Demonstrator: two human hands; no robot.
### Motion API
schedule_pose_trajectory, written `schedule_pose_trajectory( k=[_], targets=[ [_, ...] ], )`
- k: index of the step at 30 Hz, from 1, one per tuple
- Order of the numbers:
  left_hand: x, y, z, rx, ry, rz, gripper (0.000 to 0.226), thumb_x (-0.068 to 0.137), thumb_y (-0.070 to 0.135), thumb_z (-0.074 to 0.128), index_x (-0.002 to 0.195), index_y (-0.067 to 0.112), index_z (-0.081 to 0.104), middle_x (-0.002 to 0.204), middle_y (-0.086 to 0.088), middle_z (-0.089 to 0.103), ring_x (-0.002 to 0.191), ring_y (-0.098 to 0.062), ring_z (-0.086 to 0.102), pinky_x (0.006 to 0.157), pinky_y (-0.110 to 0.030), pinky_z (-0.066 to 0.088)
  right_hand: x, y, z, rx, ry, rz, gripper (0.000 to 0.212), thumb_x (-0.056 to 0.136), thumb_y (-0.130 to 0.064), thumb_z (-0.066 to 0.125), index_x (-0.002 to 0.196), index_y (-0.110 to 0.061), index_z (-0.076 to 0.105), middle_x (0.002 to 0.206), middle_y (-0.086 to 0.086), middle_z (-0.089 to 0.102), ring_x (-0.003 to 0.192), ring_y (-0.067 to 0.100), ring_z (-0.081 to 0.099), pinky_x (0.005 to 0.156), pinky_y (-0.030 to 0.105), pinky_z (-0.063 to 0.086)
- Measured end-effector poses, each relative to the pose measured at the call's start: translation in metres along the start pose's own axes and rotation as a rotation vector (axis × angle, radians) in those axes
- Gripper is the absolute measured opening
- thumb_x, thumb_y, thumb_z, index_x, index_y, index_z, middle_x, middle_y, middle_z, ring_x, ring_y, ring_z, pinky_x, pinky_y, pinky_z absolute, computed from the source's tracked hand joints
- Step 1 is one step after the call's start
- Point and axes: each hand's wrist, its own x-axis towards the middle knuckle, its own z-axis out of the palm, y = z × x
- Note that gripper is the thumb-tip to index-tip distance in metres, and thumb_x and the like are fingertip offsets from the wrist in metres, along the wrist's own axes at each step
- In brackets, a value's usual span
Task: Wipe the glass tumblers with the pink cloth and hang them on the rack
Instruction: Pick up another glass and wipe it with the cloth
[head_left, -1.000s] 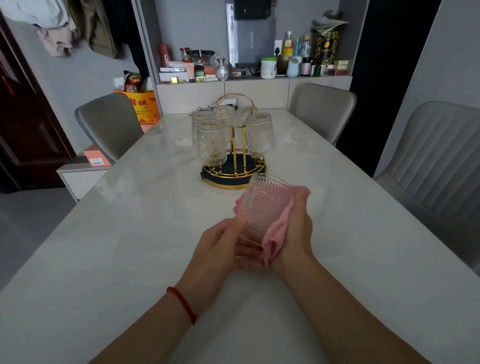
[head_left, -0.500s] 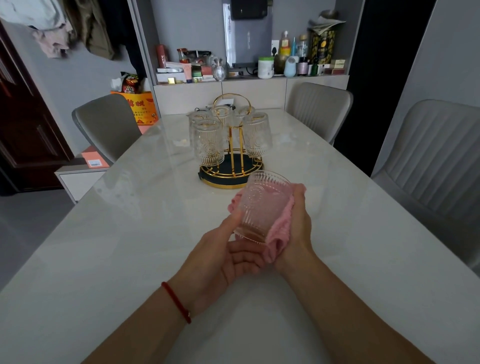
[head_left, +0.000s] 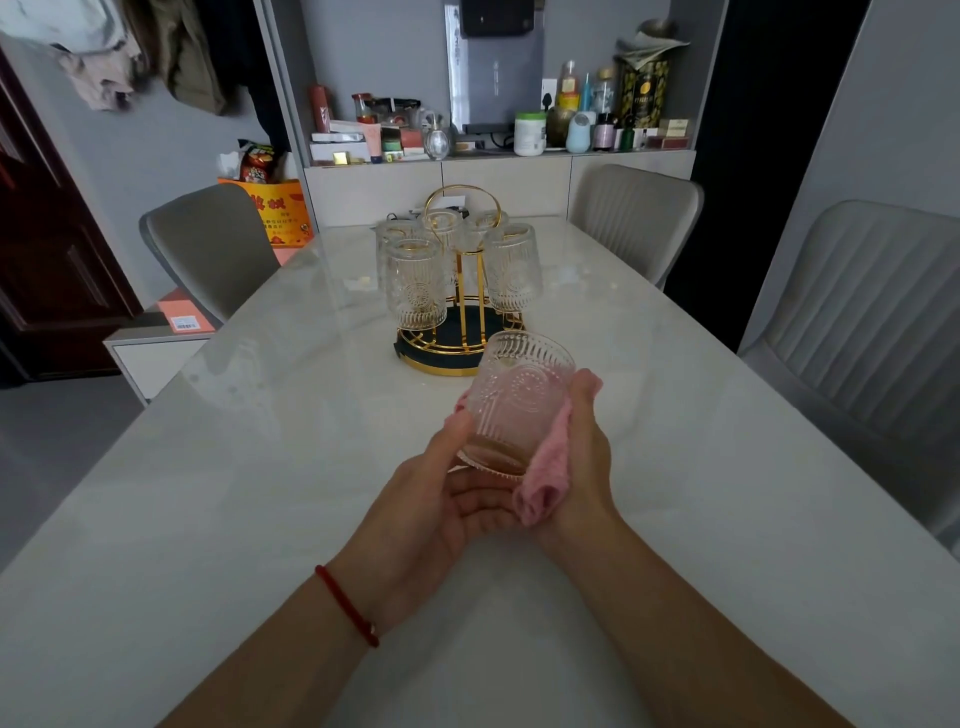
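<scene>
Holding the ribbed glass tumbler between both hands, you have it lifted above the pale marble-look table, tilted with its mouth toward the far end of the table and its thick base toward you. Your left hand cups it from below and from the left: the thumb lies up along the glass wall and the curled fingers pass under the base. Your right hand presses the pink cloth against the right side of the glass, fingers closed around cloth and tumbler together; a folded end of the cloth hangs out below your palm, and a small corner shows at the left of the glass, by your left thumb. A red string bracelet circles your left wrist.

Just beyond the tumbler stands the gold wire rack on its dark round base, with a ring handle on top. Several matching tumblers hang on it upside down; the held glass is apart from it. Grey upholstered chairs stand around the table.
</scene>
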Motion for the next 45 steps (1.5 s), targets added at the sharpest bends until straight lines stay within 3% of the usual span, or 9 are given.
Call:
schedule_pose_trajectory(
  k=[6, 11, 17, 22, 24, 27, 34, 39, 45],
  targets=[
    [0.001, -0.011, 0.006, 0.181, 0.226, 0.217, 0.039, 0.097, 0.044, 0.062, 0.115, 0.009, 0.064, 0.098, -0.019, 0.078, 0.088, -0.029, 0.078, 0.076, -0.040, 0.064, -0.001, 0.009, 0.012, -0.012, 0.118, -0.181, 0.076, 0.092, -0.079, 0.037, 0.134, -0.021, 0.063, 0.127, 0.011, 0.072, 0.113, 0.037, 0.069, 0.100, 0.056, 0.056],
    [-0.002, -0.010, 0.005, 0.314, 0.213, 0.375, 0.046, 0.084, 0.046, 0.070, 0.116, 0.013, 0.064, 0.094, -0.016, 0.078, 0.085, -0.029, 0.078, 0.076, -0.035, 0.064, -0.003, 0.014, 0.011, -0.012, 0.037, -0.193, 0.074, 0.090, -0.082, 0.041, 0.133, -0.025, 0.060, 0.128, 0.010, 0.070, 0.113, 0.036, 0.069, 0.100, 0.059, 0.056],
    [0.000, -0.003, -0.009, 0.353, 0.077, 0.314, 0.049, 0.101, 0.047, 0.048, 0.115, 0.002, 0.063, 0.096, -0.017, 0.079, 0.089, -0.039, 0.076, 0.078, -0.043, 0.064, 0.005, 0.023, 0.010, -0.038, -0.028, -0.061, 0.112, 0.045, -0.102, 0.062, 0.129, -0.027, 0.063, 0.127, 0.017, 0.071, 0.110, 0.047, 0.070, 0.095, 0.071, 0.053],
    [0.002, -0.015, -0.003, 0.517, 0.176, 0.334, 0.049, 0.094, 0.062, 0.050, 0.117, 0.022, 0.068, 0.102, -0.003, 0.077, 0.093, -0.019, 0.075, 0.085, -0.042, 0.064, -0.001, 0.027, 0.012, -0.127, 0.083, -0.245, 0.069, 0.098, -0.074, 0.033, 0.130, -0.022, 0.064, 0.121, 0.005, 0.074, 0.110, 0.027, 0.071, 0.102, 0.053, 0.056],
    [0.001, -0.015, -0.004, 0.451, 0.241, 0.317, 0.059, 0.077, 0.065, 0.065, 0.123, 0.029, 0.062, 0.107, -0.004, 0.074, 0.090, -0.014, 0.076, 0.080, -0.036, 0.065, -0.003, 0.030, 0.012, -0.139, 0.070, -0.252, 0.067, 0.099, -0.074, 0.032, 0.132, -0.024, 0.062, 0.121, 0.003, 0.073, 0.110, 0.026, 0.071, 0.102, 0.052, 0.057],
    [0.002, -0.012, -0.008, 0.350, 0.203, 0.368, 0.044, 0.083, 0.050, 0.071, 0.113, 0.019, 0.067, 0.096, -0.012, 0.077, 0.086, -0.023, 0.076, 0.074, -0.034, 0.062, -0.004, 0.026, 0.012, -0.135, 0.023, -0.229, 0.065, 0.100, -0.073, 0.032, 0.133, -0.025, 0.062, 0.123, 0.003, 0.073, 0.111, 0.025, 0.070, 0.104, 0.051, 0.055],
    [0.001, 0.002, -0.010, 0.164, 0.051, 0.253, 0.058, 0.095, 0.048, 0.053, 0.109, -0.007, 0.066, 0.093, -0.028, 0.075, 0.078, -0.035, 0.074, 0.070, -0.039, 0.062, 0.002, 0.014, 0.009, 0.006, -0.034, 0.018, 0.086, 0.082, -0.088, 0.046, 0.126, -0.016, 0.066, 0.122, 0.021, 0.072, 0.111, 0.047, 0.069, 0.099, 0.068, 0.052],
    [0.002, -0.006, -0.001, 0.465, 0.225, 0.412, 0.048, 0.096, 0.053, 0.047, 0.114, 0.013, 0.066, 0.084, 0.000, 0.078, 0.076, -0.019, 0.077, 0.067, -0.028, 0.062, -0.001, 0.018, 0.011, 0.082, 0.026, -0.117, 0.062, 0.097, -0.076, 0.037, 0.106, -0.023, 0.070, 0.111, 0.015, 0.078, 0.099, 0.042, 0.075, 0.090, 0.066, 0.058],
    [0.001, -0.013, -0.003, 0.376, 0.172, 0.379, 0.047, 0.085, 0.051, 0.076, 0.119, 0.018, 0.070, 0.105, -0.010, 0.079, 0.098, -0.024, 0.076, 0.087, -0.043, 0.063, -0.005, 0.026, 0.015, 0.003, 0.093, -0.275, 0.071, 0.094, -0.078, 0.035, 0.118, -0.021, 0.070, 0.110, 0.009, 0.078, 0.103, 0.030, 0.075, 0.096, 0.055, 0.059]
  ],
)
